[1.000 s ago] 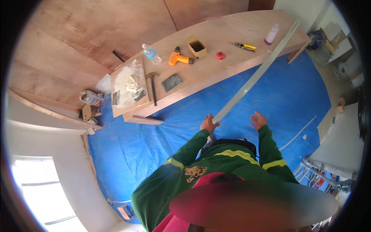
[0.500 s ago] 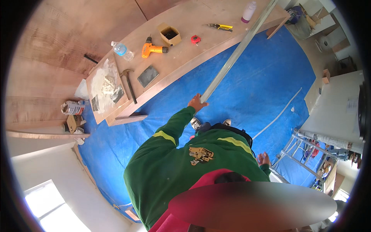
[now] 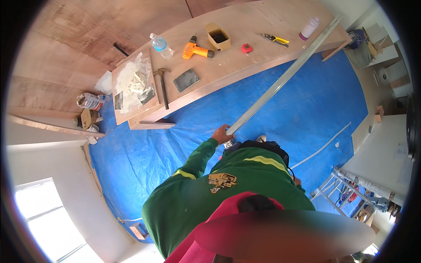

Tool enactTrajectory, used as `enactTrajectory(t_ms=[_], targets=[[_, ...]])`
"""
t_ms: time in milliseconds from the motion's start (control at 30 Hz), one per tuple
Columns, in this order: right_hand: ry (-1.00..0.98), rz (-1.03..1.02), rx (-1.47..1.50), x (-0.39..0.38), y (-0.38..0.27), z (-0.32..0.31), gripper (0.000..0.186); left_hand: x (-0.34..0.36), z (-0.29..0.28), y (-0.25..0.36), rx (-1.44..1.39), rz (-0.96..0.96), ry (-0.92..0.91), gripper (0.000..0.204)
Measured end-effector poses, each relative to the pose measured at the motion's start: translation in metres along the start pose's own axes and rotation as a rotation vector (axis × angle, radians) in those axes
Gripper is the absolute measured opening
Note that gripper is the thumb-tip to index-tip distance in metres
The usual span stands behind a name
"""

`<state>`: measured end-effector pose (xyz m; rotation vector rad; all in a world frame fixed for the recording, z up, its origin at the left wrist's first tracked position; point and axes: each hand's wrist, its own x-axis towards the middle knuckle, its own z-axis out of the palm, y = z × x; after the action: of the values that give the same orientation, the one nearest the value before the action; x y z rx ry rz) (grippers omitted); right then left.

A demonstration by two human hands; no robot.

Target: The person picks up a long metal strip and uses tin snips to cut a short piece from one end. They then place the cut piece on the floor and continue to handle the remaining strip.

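My left hand (image 3: 221, 133) grips the near end of a long pale metal bar (image 3: 280, 83), which slants up to the workbench's far right end. My right hand (image 3: 296, 180) is low at my right hip, mostly hidden by my clothing. On the plywood bench (image 3: 263, 65) lie an orange drill (image 3: 196, 50), a hammer (image 3: 164, 87), a grey flat plate (image 3: 186, 80), a red tape measure (image 3: 246, 48), yellow-handled snips (image 3: 274, 39), a plastic water bottle (image 3: 161, 45), a white bottle (image 3: 308, 28), an open box (image 3: 218, 36) and a powder-covered board (image 3: 131, 87).
Blue sheeting (image 3: 298, 118) covers the floor, with a thin pale strip (image 3: 322, 147) on it. A metal ladder-like frame (image 3: 329, 190) is at the right. Bags and boxes (image 3: 90, 111) sit by the bench's left end. A window (image 3: 46, 215) is at lower left.
My right hand has dropped from in front of me to my right hip. My left hand stays at the bar's near end. The view has swung slightly.
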<state>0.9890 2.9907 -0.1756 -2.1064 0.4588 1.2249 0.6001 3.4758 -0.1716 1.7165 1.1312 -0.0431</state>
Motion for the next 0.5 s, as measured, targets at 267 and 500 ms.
enactTrajectory(t_ms=[267, 500], targets=[[-0.149, -0.099, -0.169, 0.086, -0.238, 0.072, 0.029, -0.034, -0.006, -0.027, -0.054, -0.172, -0.012, 0.099], [-0.346, -0.378, -0.323, 0.089, -0.394, 0.188, 0.029, -0.043, 0.016, -0.028, 0.016, -0.165, 0.166, 0.072]])
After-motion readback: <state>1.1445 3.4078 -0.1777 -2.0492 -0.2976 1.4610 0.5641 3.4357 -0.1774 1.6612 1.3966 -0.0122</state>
